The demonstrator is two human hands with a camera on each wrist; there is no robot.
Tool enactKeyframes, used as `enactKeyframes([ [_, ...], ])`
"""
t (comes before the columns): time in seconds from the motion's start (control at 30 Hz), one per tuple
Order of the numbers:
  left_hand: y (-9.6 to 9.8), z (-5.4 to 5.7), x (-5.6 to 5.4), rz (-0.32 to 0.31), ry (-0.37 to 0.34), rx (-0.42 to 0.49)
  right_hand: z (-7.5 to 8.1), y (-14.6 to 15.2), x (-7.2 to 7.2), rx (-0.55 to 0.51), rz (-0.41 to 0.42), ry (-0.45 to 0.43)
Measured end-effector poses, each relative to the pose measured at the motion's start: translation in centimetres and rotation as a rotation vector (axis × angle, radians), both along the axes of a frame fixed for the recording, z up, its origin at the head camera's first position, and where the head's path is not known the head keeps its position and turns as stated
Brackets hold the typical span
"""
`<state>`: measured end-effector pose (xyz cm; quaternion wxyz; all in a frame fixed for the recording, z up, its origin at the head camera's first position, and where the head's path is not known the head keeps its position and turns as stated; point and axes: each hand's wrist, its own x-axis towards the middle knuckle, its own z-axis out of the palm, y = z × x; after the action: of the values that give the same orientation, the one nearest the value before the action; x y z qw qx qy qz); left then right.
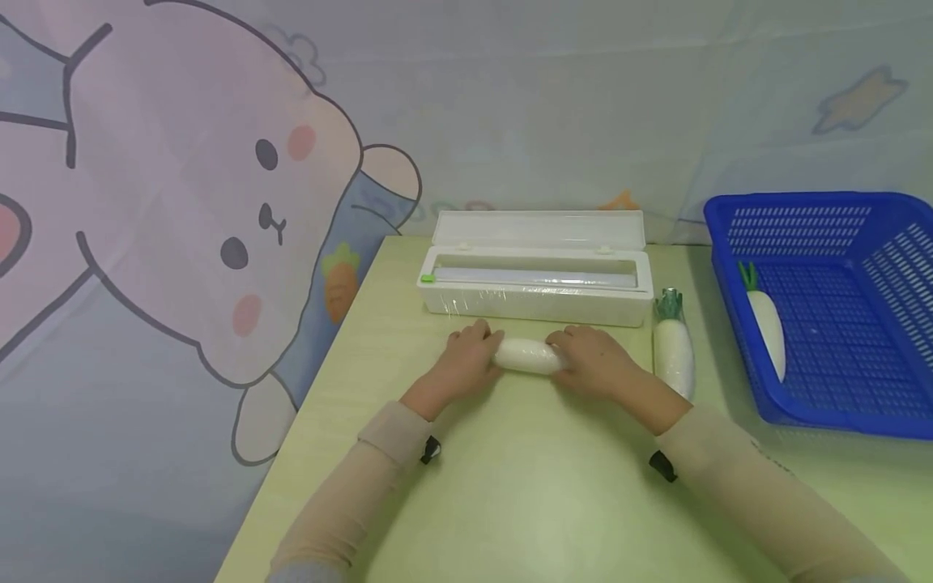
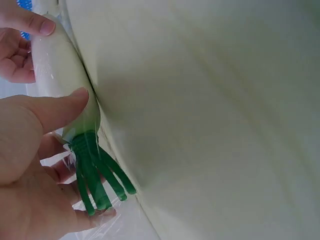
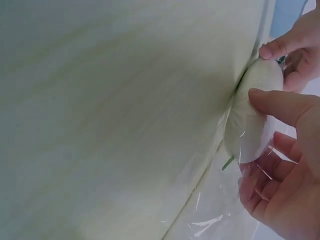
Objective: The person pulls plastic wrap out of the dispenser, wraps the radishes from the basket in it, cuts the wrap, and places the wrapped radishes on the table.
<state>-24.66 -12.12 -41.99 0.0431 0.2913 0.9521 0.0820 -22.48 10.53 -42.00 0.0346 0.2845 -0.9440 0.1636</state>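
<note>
The white radish-shaped item (image 1: 528, 356) with green strip leaves (image 2: 92, 170), wrapped in clear film (image 3: 207, 222), lies crosswise at frame centre above the pale yellow-green table (image 1: 510, 494). Both forearms (image 1: 357, 502) extend inward from the lower corners. The left hand (image 1: 466, 360) pinches the leaf end between thumb and fingers; the right hand (image 1: 594, 360) grips the opposite end likewise. The open white plastic box (image 1: 535, 306) stands just above them in frame. Right of centre, the right forearm partly covers a second white radish (image 1: 674, 352); the blue plastic basket (image 1: 816, 419), far right, contains a third (image 1: 768, 328).
</note>
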Motion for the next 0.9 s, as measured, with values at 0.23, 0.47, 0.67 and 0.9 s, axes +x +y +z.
enactKeyframes([
  [0.23, 0.0, -0.2, -0.6, 0.024, 0.011, 0.035, 0.2, 0.2, -0.5, 0.040, 0.022, 0.059],
  [0.47, 0.2, -0.1, -0.9, 0.049, 0.044, 0.020, 0.2, 0.2, -0.8, 0.081, -0.024, 0.112],
  [0.67, 0.5, 0.1, -1.6, 0.054, 0.064, -0.055, 0.5, 0.2, -1.1, 0.065, -0.055, 0.090],
  [0.9, 0.9, 0.2, -2.2, 0.085, 0.097, -0.065, 0.5, 0.6, -2.1, 0.062, -0.028, 0.145],
])
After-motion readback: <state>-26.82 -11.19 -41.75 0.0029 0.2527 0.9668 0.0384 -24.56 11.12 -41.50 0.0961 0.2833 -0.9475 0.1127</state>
